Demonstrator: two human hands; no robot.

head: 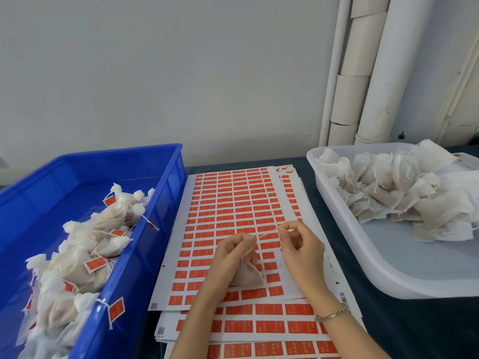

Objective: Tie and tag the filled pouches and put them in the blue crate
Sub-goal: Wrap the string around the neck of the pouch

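My left hand (233, 251) grips the gathered neck of a filled white pouch (246, 277), which hangs over the sticker sheets. My right hand (298, 244) pinches the end of the pouch's drawstring (267, 233), stretched taut between both hands. Sheets of orange tag stickers (233, 203) lie stacked in the middle of the table. The blue crate (166, 177) on the left holds several tied pouches (85, 250) with orange tags. A white tray (363, 255) on the right holds a heap of untied pouches (404, 193).
White pipes (378, 73) run up the wall at the back right. Dark table cloth (404, 327) shows between the sheets and the white tray. A bracelet (331, 315) is on my right wrist.
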